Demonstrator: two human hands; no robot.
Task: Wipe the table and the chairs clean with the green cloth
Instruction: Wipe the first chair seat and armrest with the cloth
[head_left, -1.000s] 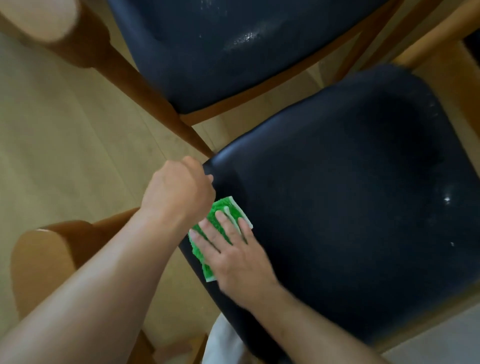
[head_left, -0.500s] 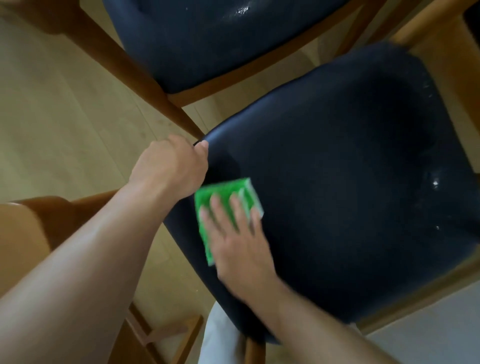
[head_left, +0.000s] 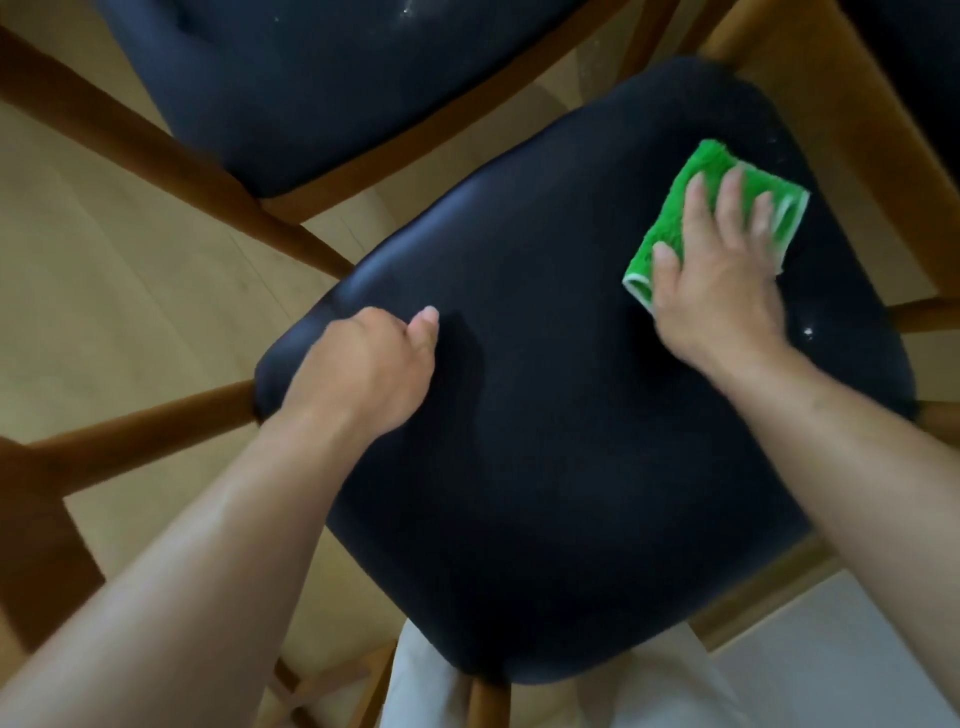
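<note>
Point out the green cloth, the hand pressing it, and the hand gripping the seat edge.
green cloth (head_left: 670, 218): head view, on its bare fluffy part left of the fingers.
right hand (head_left: 722, 291): head view, on the back of the hand.
left hand (head_left: 363, 369): head view, on the back of the hand.

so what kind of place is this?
Probably a home dining area. Two matching wooden chairs with dark padded seats, the near seat and a second seat, stand close together on a light wood-plank floor.
</note>
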